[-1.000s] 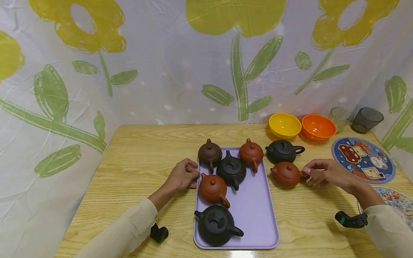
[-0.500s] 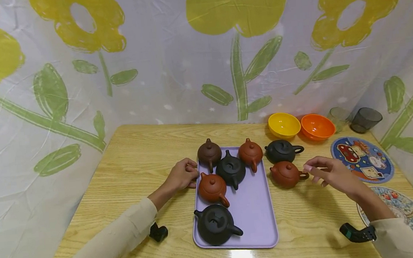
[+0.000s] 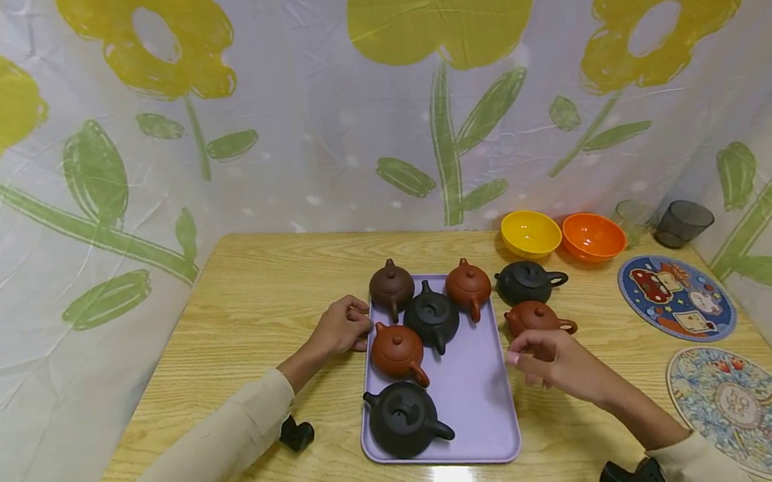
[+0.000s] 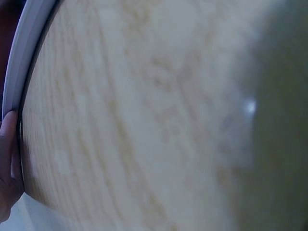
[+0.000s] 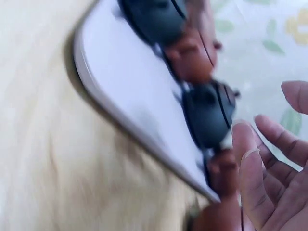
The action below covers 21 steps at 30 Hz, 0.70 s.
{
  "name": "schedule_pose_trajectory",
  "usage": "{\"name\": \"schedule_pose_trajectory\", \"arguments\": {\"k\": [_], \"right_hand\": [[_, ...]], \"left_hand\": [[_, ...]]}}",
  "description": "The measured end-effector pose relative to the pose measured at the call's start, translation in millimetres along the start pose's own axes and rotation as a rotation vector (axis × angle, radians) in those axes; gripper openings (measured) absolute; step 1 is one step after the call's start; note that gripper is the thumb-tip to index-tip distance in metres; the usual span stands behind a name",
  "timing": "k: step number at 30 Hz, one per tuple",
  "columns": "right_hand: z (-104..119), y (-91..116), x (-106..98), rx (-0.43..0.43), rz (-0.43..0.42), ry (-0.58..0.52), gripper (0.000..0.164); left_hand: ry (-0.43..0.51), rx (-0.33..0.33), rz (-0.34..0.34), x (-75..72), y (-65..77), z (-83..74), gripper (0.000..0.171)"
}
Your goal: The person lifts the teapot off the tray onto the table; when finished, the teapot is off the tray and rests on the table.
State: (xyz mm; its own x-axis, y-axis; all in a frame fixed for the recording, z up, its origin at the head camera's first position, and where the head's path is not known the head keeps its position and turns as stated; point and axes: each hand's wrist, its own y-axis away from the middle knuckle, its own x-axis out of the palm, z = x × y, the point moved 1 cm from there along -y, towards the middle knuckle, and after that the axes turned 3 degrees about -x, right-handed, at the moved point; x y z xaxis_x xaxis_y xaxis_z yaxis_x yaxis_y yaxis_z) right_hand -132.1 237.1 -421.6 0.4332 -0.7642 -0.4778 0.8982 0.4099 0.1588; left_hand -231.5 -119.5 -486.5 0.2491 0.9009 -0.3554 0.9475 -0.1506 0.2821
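Observation:
My left hand (image 3: 340, 328) has its fingers curled at the left rim of a lilac tray (image 3: 471, 394), gripping it. In the left wrist view, fingers (image 4: 7, 139) lie right at that rim. Several teapots stand on the tray: dark brown (image 3: 389, 288), red (image 3: 466, 287), black (image 3: 430, 316), another red one (image 3: 394, 351) and a large black one (image 3: 402, 421) at the front. Beyond its right edge sit a black teapot (image 3: 524, 284) and a red teapot (image 3: 530, 314). My right hand (image 3: 562, 367), holding nothing, hovers by the tray's right edge with loosely bent fingers, overlapping the red teapot's front.
A yellow bowl (image 3: 531, 234) and an orange bowl (image 3: 594, 236) stand at the back right, beside a clear glass (image 3: 632, 218) and a grey glass (image 3: 683, 223). Two round patterned mats (image 3: 678, 298) lie on the table's right side. A flowered curtain (image 3: 322, 139) hangs behind.
My right hand has let go of the red teapot's handle and moved left and nearer to the tray's right edge. The left hand and the teapots have stayed put.

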Motion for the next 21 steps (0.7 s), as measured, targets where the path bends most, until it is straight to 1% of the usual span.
{"name": "schedule_pose_trajectory", "arguments": {"k": [6,12,16,21], "right_hand": [[13.6,-2.3,35.7,-0.043,0.102,-0.017,0.026],[18.9,-4.7,65.1,-0.065,0.197,-0.051,0.021],[19.3,-5.7,80.6,-0.059,0.226,-0.083,0.018],[19.2,-6.6,97.1,-0.089,0.230,-0.114,0.018]], "left_hand": [[0.002,0.000,0.006,0.3,0.6,0.3,0.027],[0.032,-0.016,0.015,0.9,1.1,-0.5,0.027],[0.036,-0.023,0.017,1.1,0.2,0.1,0.028],[0.034,-0.025,0.018,0.8,-2.1,2.9,0.028]]}}
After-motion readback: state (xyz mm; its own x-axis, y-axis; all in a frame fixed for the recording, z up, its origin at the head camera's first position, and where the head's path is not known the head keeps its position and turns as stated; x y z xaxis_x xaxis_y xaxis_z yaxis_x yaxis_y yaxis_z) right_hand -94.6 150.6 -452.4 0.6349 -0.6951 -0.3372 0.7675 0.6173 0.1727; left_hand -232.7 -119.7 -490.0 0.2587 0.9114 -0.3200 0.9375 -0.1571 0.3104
